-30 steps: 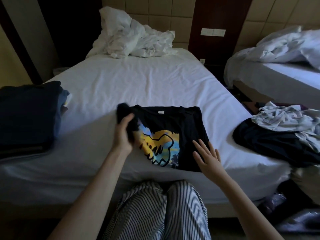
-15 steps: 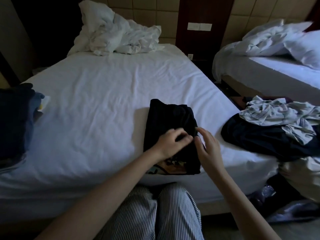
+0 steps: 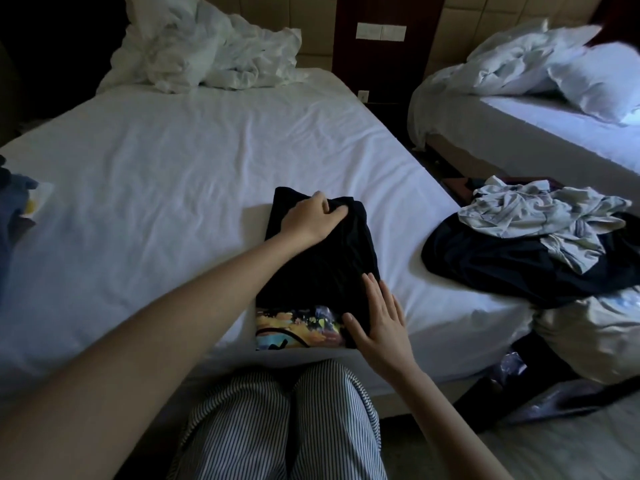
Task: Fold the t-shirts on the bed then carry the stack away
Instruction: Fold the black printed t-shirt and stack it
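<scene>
Black t-shirt [image 3: 318,258] lies folded into a narrow strip near the front edge of the bed [image 3: 173,161], to the right of its middle, with a colourful print showing at its near end.

Starting from your left, a heap of dark blue clothes [image 3: 12,216] sits on the bed at the border of the view, and a small white paper with a yellow mark [image 3: 38,199] lies just beside it. Further back, a crumpled white duvet [image 3: 207,53] is at the head of the bed.

Your left hand [image 3: 310,220] reaches over the shirt to its far edge; the fingers are curled and pinch a fold of the black cloth there. Your right hand [image 3: 379,317] rests flat on the near right corner of the shirt, with the fingers straight and gripping nothing. Below, your striped trousers [image 3: 277,427] are just beside the front edge of the bed.

To the right, at the corner of the bed, a dark garment [image 3: 502,268] lies unfolded with a crumpled pale garment [image 3: 533,216] on top of it. Beyond these stands a second bed [image 3: 554,140] with a white pillow [image 3: 595,81].
</scene>
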A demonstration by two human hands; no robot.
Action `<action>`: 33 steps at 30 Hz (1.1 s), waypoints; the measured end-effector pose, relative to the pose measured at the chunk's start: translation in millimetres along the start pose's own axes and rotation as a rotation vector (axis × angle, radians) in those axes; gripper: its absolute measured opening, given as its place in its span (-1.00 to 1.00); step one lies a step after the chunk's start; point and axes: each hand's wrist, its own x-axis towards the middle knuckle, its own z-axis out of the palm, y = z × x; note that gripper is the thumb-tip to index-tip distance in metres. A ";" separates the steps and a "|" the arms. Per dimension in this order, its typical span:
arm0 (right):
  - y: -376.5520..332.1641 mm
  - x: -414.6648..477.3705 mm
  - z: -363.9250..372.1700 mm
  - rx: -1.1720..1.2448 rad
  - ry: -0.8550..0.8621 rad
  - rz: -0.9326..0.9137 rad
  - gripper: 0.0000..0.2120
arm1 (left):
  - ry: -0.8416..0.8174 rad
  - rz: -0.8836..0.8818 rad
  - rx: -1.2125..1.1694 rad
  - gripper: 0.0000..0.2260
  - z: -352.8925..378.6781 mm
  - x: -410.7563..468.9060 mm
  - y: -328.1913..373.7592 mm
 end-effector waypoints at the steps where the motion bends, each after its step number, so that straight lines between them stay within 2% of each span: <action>1: -0.1 -0.1 -0.2 0.012 0.001 0.007 -0.15 | -0.053 -0.031 0.087 -0.53 1.9 4.9 12.4; 2: 0.1 -0.4 -0.8 0.005 -0.008 0.007 -0.15 | -0.098 -0.025 0.220 -0.51 5.0 8.6 22.5; 4: 0.7 -0.9 -1.9 -0.027 -0.036 -0.002 -0.18 | -0.142 0.001 0.439 -0.68 12.3 13.7 32.6; 6: 2.3 -0.4 -2.1 -0.040 -0.054 -0.002 -0.20 | -0.126 -0.067 0.423 -0.74 12.8 22.3 34.7; 9: 4.2 1.1 -0.6 -0.045 -0.066 0.007 -0.16 | -0.013 -0.136 0.009 -0.81 2.9 43.4 35.0; 11: 4.8 2.2 -0.6 -0.029 -0.082 0.019 -0.11 | 0.079 -0.076 -0.323 -0.71 3.5 52.7 34.3; 12: 5.3 2.3 -0.9 -0.009 -0.079 0.026 -0.11 | 0.062 -0.024 -0.367 -0.70 7.2 51.5 33.1; 13: 5.7 2.5 -1.1 0.017 -0.070 0.031 -0.13 | 0.003 0.042 -0.323 -0.74 15.4 51.1 28.9; 14: 6.0 1.4 -0.8 0.043 -0.059 0.036 -0.21 | -0.073 0.103 -0.179 -0.78 28.3 49.2 22.3; 16: 6.3 -3.2 0.5 0.097 -0.028 0.052 -0.40 | -0.200 0.167 0.211 -0.68 55.3 39.9 3.3; 17: 6.9 -5.4 2.0 0.120 -0.005 0.054 -0.43 | -0.211 0.183 0.318 -0.64 63.1 36.2 -4.0; 19: 6.3 -7.6 3.6 0.148 0.018 0.057 -0.44 | -0.216 0.185 0.376 -0.60 67.0 36.1 -7.6; 21: 1.6 -7.3 -1.0 0.155 -0.004 0.074 -0.41 | -0.249 0.189 0.329 -0.59 56.9 34.4 -1.7; 24: -10.6 0.6 -18.8 0.112 -0.092 0.132 -0.28 | -0.105 0.229 0.228 -0.58 29.8 15.8 8.8; 25: -17.3 6.4 -27.4 0.065 -0.125 0.161 -0.25 | -0.126 0.250 0.290 -0.59 22.3 3.8 7.4; 27: -32.2 21.9 -41.4 -0.067 -0.162 0.190 -0.28 | -0.308 0.264 0.493 -0.56 18.0 -26.0 -10.3; 28: -39.5 31.4 -44.8 -0.120 -0.148 0.178 -0.29 | -0.342 0.273 0.560 -0.53 21.6 -41.5 -23.5; 31: -48.4 57.4 -31.0 -0.203 -0.112 0.096 -0.33 | -0.151 0.337 0.581 -0.47 36.2 -66.1 -50.6; 33: -42.0 61.8 -9.9 -0.230 -0.146 0.103 -0.32 | -0.225 0.299 0.627 -0.48 40.9 -60.0 -49.6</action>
